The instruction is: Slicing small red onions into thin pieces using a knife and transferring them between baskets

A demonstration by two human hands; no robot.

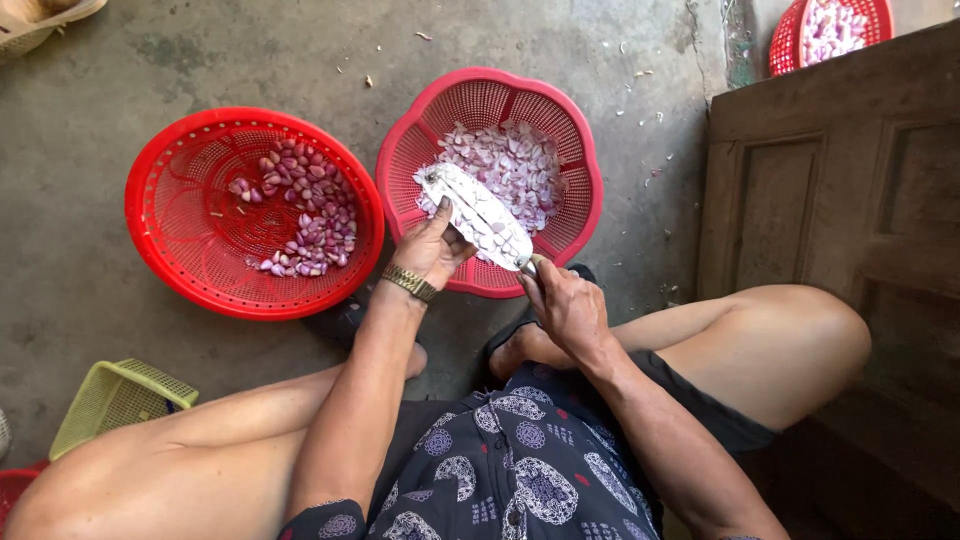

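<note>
My right hand [568, 305] grips the handle of a broad knife [480, 213], whose flat blade carries several pale shallot slices over a pink-red basket [580, 160]. That basket holds a heap of sliced shallots [520, 165]. My left hand [432, 248], with a gold watch on its wrist, rests its thumb and fingers against the blade's near edge. To the left sits a red round basket [185, 215] with whole peeled shallots [305, 215] in it.
I sit low on a concrete floor with my knees spread. A wooden door panel [840, 200] stands at the right. Another red basket of shallots [830, 30] is at the top right, a yellow-green basket [115, 400] at the lower left.
</note>
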